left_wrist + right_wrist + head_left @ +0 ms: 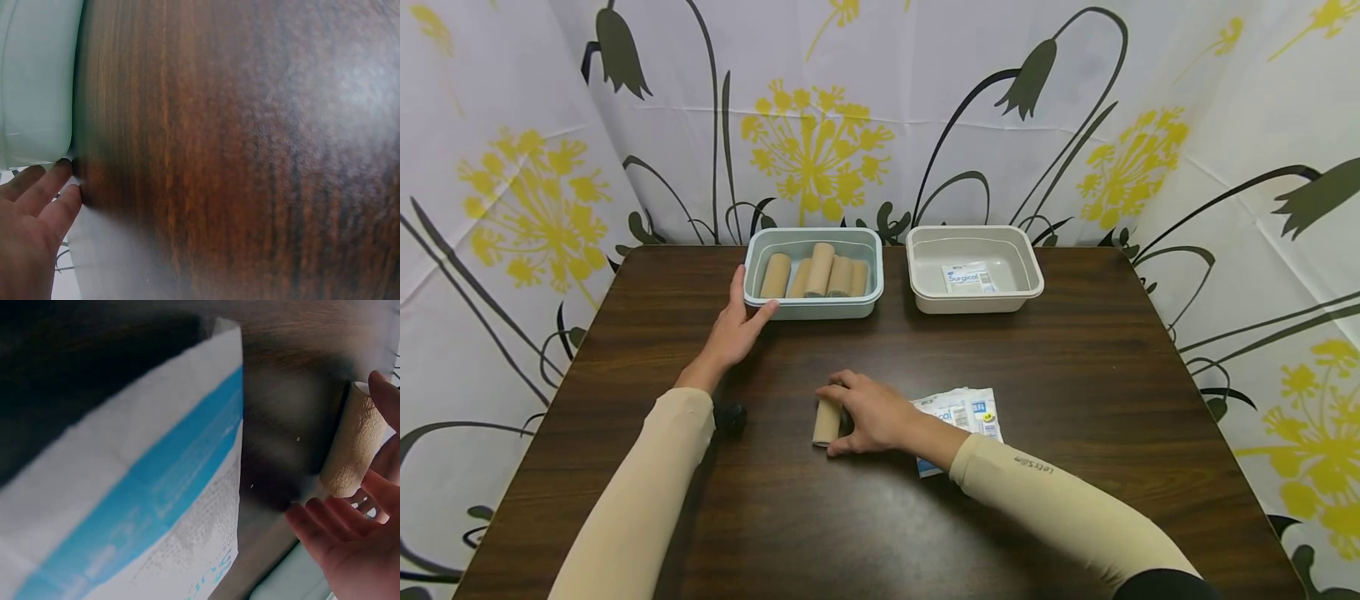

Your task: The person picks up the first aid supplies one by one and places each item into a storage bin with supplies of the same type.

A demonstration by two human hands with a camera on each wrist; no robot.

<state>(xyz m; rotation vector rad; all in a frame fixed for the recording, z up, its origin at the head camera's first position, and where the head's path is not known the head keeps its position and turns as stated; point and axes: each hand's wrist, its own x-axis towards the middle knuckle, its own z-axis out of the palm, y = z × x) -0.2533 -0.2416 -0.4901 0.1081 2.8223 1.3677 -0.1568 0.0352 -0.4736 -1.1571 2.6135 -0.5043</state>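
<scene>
My left hand (730,329) rests against the left front corner of a pale green plastic tub (823,310), thumb at the front rim and straight fingers along the side. Inside lie several brown cardboard tubes (820,271). In the left wrist view, fingertips (62,169) touch the tub's lower edge. On the table my right hand (876,412) holds a single cardboard tube (827,421) between thumb and index finger, one at each end. The right wrist view shows that tube (353,444) with the other fingers extended beside it.
White and blue flat packets (985,408), one printed "Surgical", lie partly under my right wrist. A beige tub (973,304) at the back right contains a similar packet (968,278). A small black object (730,418) is beside my left wrist. A floral curtain (850,108) hangs behind the dark wooden table (1075,375).
</scene>
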